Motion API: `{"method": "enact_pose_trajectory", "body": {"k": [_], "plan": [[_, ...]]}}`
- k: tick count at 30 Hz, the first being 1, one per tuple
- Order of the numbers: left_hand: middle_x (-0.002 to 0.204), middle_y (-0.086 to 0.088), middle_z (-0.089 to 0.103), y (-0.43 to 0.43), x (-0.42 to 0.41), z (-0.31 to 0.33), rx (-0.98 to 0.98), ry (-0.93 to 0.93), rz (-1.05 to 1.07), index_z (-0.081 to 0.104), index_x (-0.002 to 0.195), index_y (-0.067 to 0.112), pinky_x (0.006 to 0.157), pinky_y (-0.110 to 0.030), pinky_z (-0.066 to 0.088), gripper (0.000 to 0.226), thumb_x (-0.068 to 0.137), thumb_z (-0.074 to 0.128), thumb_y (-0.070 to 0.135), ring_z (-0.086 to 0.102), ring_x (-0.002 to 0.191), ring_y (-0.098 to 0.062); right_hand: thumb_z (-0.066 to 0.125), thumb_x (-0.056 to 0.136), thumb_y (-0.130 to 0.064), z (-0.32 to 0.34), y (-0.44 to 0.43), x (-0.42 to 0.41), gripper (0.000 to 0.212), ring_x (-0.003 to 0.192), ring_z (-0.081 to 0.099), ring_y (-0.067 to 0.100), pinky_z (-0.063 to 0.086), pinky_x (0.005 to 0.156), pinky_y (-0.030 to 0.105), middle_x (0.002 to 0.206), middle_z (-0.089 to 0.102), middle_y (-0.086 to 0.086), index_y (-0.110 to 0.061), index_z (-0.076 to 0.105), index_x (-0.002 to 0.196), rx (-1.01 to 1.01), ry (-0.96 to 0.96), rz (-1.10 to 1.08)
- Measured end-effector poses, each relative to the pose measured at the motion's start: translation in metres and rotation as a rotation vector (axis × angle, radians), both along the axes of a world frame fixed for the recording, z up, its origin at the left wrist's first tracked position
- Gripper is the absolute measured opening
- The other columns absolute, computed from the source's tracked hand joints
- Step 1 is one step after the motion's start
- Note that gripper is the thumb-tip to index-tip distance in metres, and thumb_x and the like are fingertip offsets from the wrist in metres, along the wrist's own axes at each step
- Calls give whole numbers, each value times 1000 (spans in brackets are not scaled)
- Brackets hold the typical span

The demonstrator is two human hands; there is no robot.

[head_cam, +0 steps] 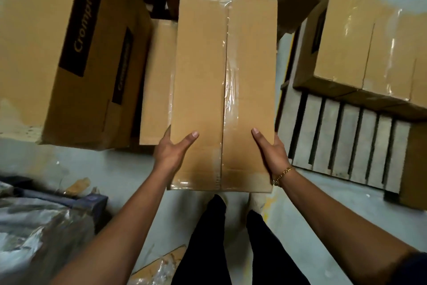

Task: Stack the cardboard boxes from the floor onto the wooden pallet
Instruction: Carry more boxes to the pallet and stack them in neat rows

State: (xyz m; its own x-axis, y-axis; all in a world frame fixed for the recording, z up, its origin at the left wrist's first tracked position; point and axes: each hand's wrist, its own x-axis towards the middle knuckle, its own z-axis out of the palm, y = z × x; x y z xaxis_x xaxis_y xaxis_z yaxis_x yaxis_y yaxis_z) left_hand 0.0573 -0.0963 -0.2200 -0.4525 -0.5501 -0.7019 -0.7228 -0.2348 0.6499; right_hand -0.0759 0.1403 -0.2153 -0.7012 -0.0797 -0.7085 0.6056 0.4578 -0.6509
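I hold a taped cardboard box (208, 81) out in front of me, above the floor (312, 227), its long side pointing away. My left hand (172, 149) grips the near left edge and my right hand (271, 153) grips the near right edge. Each thumb lies flat on the top face, but the rest of my fingers go over the sides and out of sight, so I cannot tell how far they curl. A gold bracelet (282, 174) sits on my right wrist.

The wooden pallet (335, 139) lies on the floor to my right, near the box but apart from it. Its near slats are bare, and a row of taped boxes (369, 39) stands on the far part.

To my left stands a tall carton (69, 53) printed "Crompton". Just beside it is a smaller plain box (157, 81), partly behind the one I hold. Crumpled plastic wrap (34, 238) lies at the lower left.
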Motion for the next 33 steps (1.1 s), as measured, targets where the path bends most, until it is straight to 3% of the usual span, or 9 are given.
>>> {"method": "enact_pose_trajectory", "body": {"k": [5, 11, 17, 21, 24, 33], "plan": [[113, 16, 70, 61, -22, 24, 40, 40, -87, 59, 134, 34, 98, -35, 51, 68, 77, 83, 61, 65, 109, -14, 77, 78, -66, 35, 73, -7, 65, 108, 69, 13, 55, 103, 43, 118, 72, -10, -35, 58, 132, 2, -3, -82], [108, 13, 71, 159, -65, 48, 32, 76, -241, 60, 120, 35, 95, -34, 51, 49, 81, 82, 54, 67, 104, -14, 74, 86, -57, 59, 182, -16, 61, 109, 69, 11, 55, 95, 32, 118, 72, -9, -27, 60, 137, -14, 40, -184], [114, 14, 73, 294, -96, 48, -15, 81, -409, 63, 123, 43, 99, -44, 55, 57, 75, 80, 68, 70, 106, -15, 75, 85, -58, 63, 332, -12, 57, 108, 69, 15, 58, 93, 38, 115, 72, -8, -29, 61, 132, -29, 20, -331], [117, 12, 72, 399, -108, 46, -37, 77, -485, 64, 128, 37, 99, -41, 53, 56, 81, 79, 63, 69, 110, -17, 76, 79, -67, 58, 440, -8, 65, 106, 71, 15, 58, 96, 44, 116, 74, -8, -31, 63, 131, -41, 9, -376], [120, 8, 72, 474, -116, 46, -3, 76, -522, 64, 134, 29, 95, -36, 52, 59, 84, 78, 57, 68, 110, -18, 76, 85, -57, 58, 514, -4, 59, 108, 69, 15, 57, 99, 45, 118, 73, -7, -29, 62, 135, -31, 10, -413], [117, 4, 73, 633, -153, 26, 86, 20, -620, 64, 132, 28, 83, -35, 55, 59, 83, 79, 57, 70, 100, -16, 72, 83, -67, 38, 676, -4, 65, 116, 63, 22, 51, 105, 52, 127, 67, -6, -35, 57, 138, 28, -44, -507]]}}
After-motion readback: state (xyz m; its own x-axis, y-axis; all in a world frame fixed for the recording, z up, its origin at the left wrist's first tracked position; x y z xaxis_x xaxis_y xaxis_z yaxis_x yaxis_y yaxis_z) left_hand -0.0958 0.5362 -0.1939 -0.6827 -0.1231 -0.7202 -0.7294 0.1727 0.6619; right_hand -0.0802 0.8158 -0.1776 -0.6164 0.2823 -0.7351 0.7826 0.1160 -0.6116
